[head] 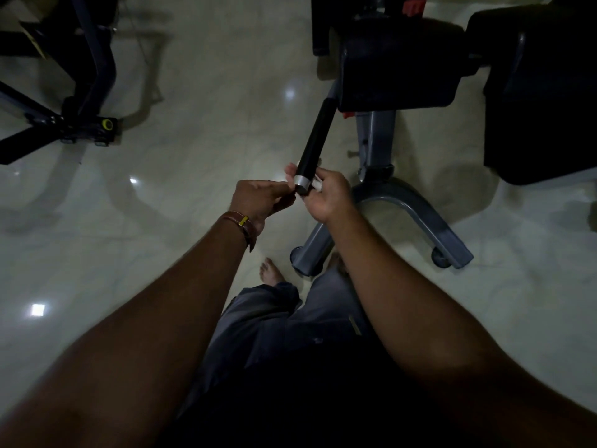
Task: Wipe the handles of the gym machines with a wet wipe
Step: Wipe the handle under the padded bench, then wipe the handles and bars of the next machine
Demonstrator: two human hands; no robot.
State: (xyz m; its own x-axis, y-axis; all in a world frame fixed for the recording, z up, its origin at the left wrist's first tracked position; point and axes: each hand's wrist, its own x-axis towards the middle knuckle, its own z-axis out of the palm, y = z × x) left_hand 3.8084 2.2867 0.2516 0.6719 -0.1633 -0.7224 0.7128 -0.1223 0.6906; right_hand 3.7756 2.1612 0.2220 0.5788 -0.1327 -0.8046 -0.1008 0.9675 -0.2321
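Both hands meet at the near end of a black handle (315, 140), which slants from under a black pad (400, 66) of the right-hand machine down toward the person. The handle ends in a silver ring (302, 181) and a dark cap.

The left hand (258, 200) comes in from the left, a brown strap (242, 226) on its wrist. Its fingers are curled together and point at the cap end of the handle, just touching or nearly touching it; whether they pinch anything there cannot be told, as the spot is dark.

The right hand (326, 198) lies on the right of the handle's end, palm turned to it. Its fingers curl round the far side of the handle, and one fingertip (290, 169) shows on the left of the tube just above the ring. A small white patch (317, 182), seemingly the wipe, shows between this hand and the handle, right of the ring; most of it is hidden by the hand.

The grey frame (416, 205) of the machine stands on the floor (200, 92) behind the hands, with a curved foot spreading near and right, a small wheel (440, 258) at its right tip. A second black pad (542, 92) fills the far right. At far left stands another dark frame (87, 101) with a yellow knob (107, 124). The floor is pale, glossy tile with light spots reflected on it.

Below the arms are grey trousers (274, 324) and a bare foot (271, 273) near the frame's left leg.
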